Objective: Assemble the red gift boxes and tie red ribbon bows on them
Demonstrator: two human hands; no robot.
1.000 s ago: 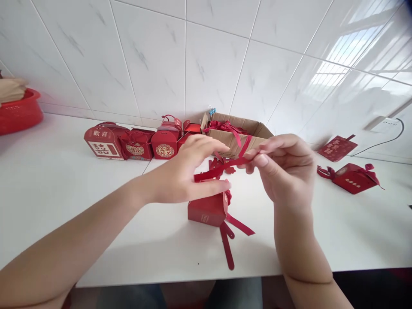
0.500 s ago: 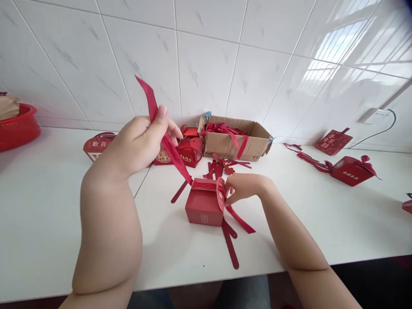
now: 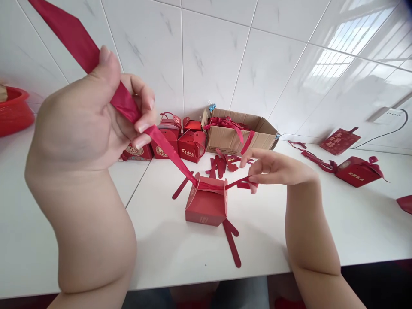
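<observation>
A small red gift box (image 3: pixel 206 207) stands on the white table in front of me. A dark red ribbon (image 3: pixel 174 155) runs through the top of the box and comes out on both sides. My left hand (image 3: pixel 96 103), raised to the upper left, is closed on the long end, which passes under the thumb and between the fingers. Just right of the box, my right hand (image 3: pixel 272 169) pinches the other end between thumb and fingers. Flat red card strips (image 3: pixel 232 244) lie by the box's lower right corner, and another strip (image 3: pixel 183 185) is at its left.
Behind stands a cardboard carton (image 3: pixel 227 140) with red ribbons inside. Several red boxes (image 3: pixel 192 146) are left of it, and loose red card pieces (image 3: pixel 220 165) lie in front. A finished-looking box with a bow (image 3: pixel 357 174) sits right. A red basin (image 3: pixel 14 113) is far left.
My left hand has moved up and left, nearer the camera, drawing its ribbon end out. My right hand has left the box's side and now pulls the other end rightward.
</observation>
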